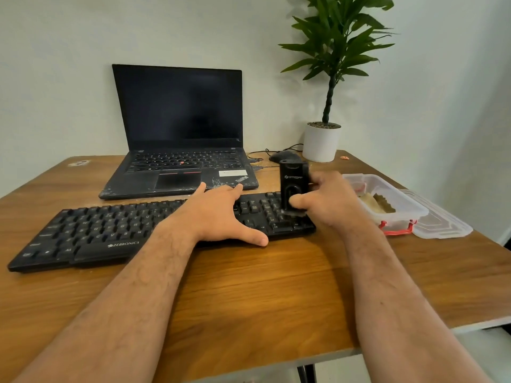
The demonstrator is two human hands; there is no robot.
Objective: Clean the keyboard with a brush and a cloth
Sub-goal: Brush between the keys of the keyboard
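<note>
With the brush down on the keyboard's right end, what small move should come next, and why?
Probably sweep the brush leftward along the key rows. The right hand grips it upright with its bristles on the keyboard's right-end keys, while the left hand lies flat over the middle, steadying it. The keys further left lie beyond the bristles.

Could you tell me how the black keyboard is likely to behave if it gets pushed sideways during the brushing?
The keyboard looks thin and flat, so it probably won't tip. It lies on smooth wood of the table, so it might slide; the left hand pressing flat on it likely guards against that. It looks like rigid plastic, so it should move as one stiff piece under the brush.
</note>
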